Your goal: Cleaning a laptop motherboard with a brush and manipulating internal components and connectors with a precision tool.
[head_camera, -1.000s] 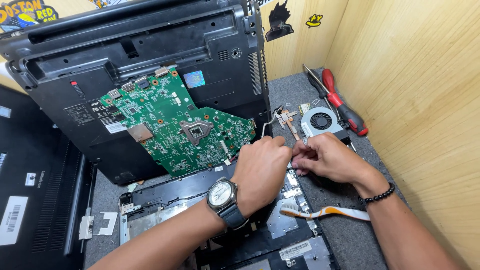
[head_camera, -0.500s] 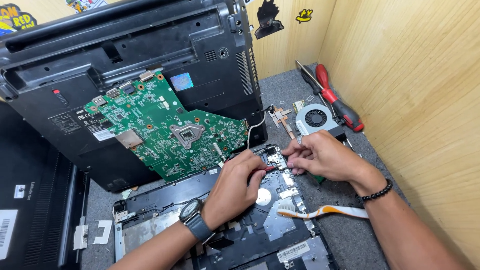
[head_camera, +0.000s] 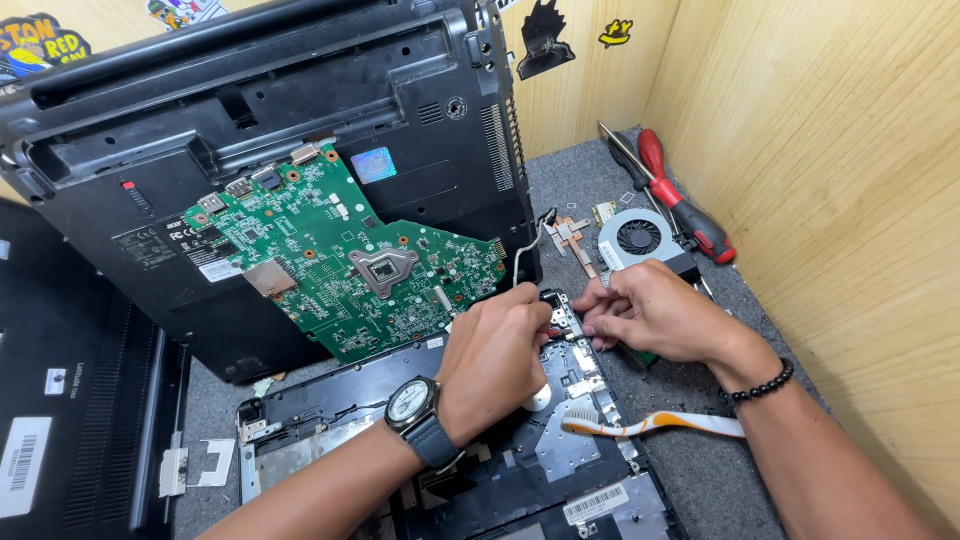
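Head view: left hand [head_camera: 492, 350] and right hand [head_camera: 655, 315] pinch a small dark connector part [head_camera: 556, 318] on the black laptop base [head_camera: 560, 470]; seemingly light, fragile, best held by its edges.

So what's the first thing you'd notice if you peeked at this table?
The bright green circuit board, lying on an upturned black laptop shell at the back, stands out first. In front of it, the left hand, with a wristwatch, and the right hand meet over an opened laptop base. A red-handled screwdriver and a round cooling fan lie by the wooden wall on the right.
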